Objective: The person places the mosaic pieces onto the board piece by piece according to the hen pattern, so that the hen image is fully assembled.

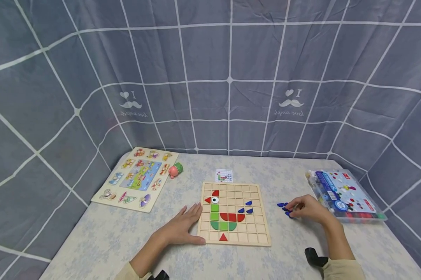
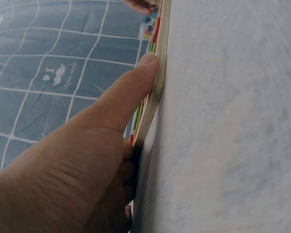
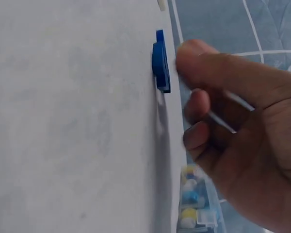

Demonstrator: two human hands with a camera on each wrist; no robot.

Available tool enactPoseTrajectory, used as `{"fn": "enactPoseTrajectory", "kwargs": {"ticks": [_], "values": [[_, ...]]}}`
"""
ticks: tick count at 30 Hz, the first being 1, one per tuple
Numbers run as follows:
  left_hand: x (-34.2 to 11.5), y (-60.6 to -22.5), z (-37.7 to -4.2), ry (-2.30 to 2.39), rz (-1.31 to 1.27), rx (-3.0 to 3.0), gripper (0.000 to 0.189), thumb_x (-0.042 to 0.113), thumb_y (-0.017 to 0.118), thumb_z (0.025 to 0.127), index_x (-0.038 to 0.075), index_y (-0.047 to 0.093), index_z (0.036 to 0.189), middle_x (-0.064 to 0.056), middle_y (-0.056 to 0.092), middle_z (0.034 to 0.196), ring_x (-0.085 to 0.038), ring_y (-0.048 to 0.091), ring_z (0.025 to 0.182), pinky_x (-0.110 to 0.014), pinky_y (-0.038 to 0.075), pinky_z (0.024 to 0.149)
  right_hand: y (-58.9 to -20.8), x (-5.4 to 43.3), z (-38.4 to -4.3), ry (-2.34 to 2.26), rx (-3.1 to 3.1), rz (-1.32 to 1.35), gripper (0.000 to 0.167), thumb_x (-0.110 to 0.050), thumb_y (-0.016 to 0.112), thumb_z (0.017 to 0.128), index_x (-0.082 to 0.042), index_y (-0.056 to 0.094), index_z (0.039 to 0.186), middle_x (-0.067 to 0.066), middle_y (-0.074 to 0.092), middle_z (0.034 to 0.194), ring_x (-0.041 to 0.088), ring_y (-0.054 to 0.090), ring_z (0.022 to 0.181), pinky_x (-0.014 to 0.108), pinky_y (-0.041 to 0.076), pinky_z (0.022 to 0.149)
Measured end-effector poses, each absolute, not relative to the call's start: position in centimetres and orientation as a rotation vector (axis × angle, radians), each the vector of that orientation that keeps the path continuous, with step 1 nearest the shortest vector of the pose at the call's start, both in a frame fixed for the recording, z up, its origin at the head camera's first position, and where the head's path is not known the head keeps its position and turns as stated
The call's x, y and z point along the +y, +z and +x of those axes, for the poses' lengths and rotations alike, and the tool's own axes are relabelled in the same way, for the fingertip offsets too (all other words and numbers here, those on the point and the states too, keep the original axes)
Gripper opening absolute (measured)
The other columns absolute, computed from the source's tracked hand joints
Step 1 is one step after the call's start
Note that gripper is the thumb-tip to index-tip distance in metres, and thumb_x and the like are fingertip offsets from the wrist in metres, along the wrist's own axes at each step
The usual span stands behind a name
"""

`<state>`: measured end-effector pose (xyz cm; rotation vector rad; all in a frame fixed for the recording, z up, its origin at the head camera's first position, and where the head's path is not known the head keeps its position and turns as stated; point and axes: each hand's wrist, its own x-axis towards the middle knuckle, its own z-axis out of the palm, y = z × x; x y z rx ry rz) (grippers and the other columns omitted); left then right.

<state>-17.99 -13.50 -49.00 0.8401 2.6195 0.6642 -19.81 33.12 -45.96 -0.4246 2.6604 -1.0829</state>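
A square wooden grid board (image 1: 252,233) lies at the middle of the table. On it sits a bird-like figure of red, green and white pieces, with three blue pieces (image 1: 249,203) to the right. My left hand (image 1: 182,227) rests along the board's left edge, its thumb (image 2: 136,77) against the near edge. To the right of the board my right hand (image 1: 310,210) hovers over several loose blue pieces (image 1: 281,204), thumb and fingers loosely bent. In the right wrist view its fingertips are close beside the stacked blue pieces (image 3: 160,63), with a small gap and nothing visible between them.
A small pattern card (image 1: 224,175) touches the board's far edge. At the left lies a wooden picture puzzle (image 1: 130,194), with a pink and green toy (image 1: 175,170) beside it. A clear plastic box (image 1: 350,194) of colourful parts stands at the right. Grey gridded curtains surround the table.
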Motion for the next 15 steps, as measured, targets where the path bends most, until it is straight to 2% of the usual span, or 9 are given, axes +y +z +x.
{"fn": "enactPoseTrajectory", "kwargs": {"ticks": [4, 7, 11, 15], "values": [[-13.6, -49.1, -18.1, 0.653, 0.846, 2.634, 0.11, 0.067, 0.068, 0.076, 0.004, 0.022, 0.154, -0.01, 0.018, 0.163, -0.026, 0.016, 0.152, -0.051, 0.01, 0.125, -46.0, 33.2, -19.6, -1.064, 2.631, -0.476, 0.023, -0.004, 0.074, 0.08, 0.002, 0.074, 0.102, 0.013, 0.071, 0.093, 0.0, 0.05, 0.068, 0.02, 0.048, 0.057], [-13.6, -49.1, -18.1, 0.658, 0.859, 2.64, 0.11, 0.066, 0.069, 0.076, 0.003, 0.023, 0.154, -0.012, 0.019, 0.163, -0.027, 0.017, 0.152, -0.052, 0.011, 0.124, -46.0, 32.8, -19.5, -1.009, 2.668, -0.492, 0.021, -0.004, 0.075, 0.08, -0.001, 0.076, 0.101, 0.007, 0.067, 0.088, -0.001, 0.049, 0.069, 0.019, 0.046, 0.058], [-13.6, -49.1, -18.0, 0.664, 0.861, 2.635, 0.11, 0.065, 0.069, 0.076, 0.002, 0.023, 0.154, -0.012, 0.02, 0.163, -0.028, 0.017, 0.152, -0.053, 0.011, 0.124, -46.1, 31.8, -19.3, -0.941, 2.718, -0.455, 0.017, -0.012, 0.081, 0.077, -0.005, 0.076, 0.092, -0.002, 0.058, 0.077, 0.001, 0.045, 0.065, 0.018, 0.04, 0.055], [-13.5, -49.1, -18.1, 0.66, 0.853, 2.63, 0.11, 0.066, 0.069, 0.076, 0.003, 0.022, 0.154, -0.011, 0.02, 0.163, -0.027, 0.017, 0.152, -0.052, 0.011, 0.124, -46.2, 31.0, -19.0, -0.957, 2.728, -0.429, 0.022, -0.02, 0.085, 0.073, -0.008, 0.072, 0.086, -0.004, 0.056, 0.072, 0.001, 0.044, 0.061, 0.019, 0.039, 0.054]]}}
